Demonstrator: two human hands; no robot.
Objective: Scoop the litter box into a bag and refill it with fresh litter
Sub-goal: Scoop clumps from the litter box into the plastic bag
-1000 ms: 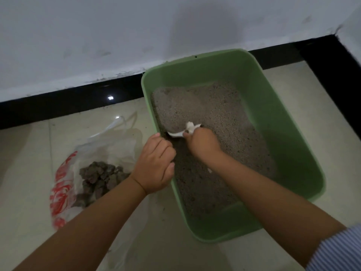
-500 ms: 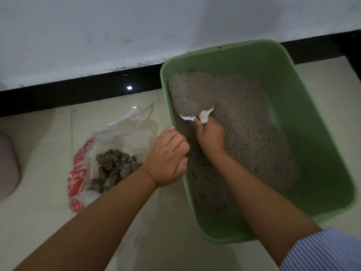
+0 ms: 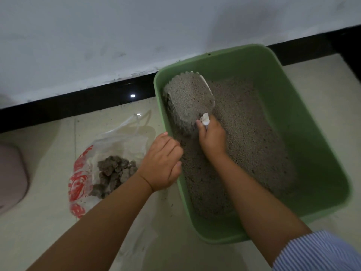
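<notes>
Pink object (image 3: 11, 173): at the floor's left edge, only partly in sight.
Bag (image 3: 86, 173): clear plastic with red print, lying open on the floor left of the box; dark grey clumps (image 3: 113, 173) sit inside.
Left hand (image 3: 162, 163): fingers curled over the box's left rim, gripping it.
Scoop (image 3: 190, 98): white, heaped with grey litter, raised over the box's far left corner.
Right hand (image 3: 212, 139): clamped round the scoop's handle.
Litter box (image 3: 312, 153): green, against the wall, its bottom covered in loose grey litter (image 3: 254, 143).

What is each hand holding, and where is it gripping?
The right hand grips a white scoop by its handle, loaded with litter. The left hand curls over the green litter box rim.
</notes>
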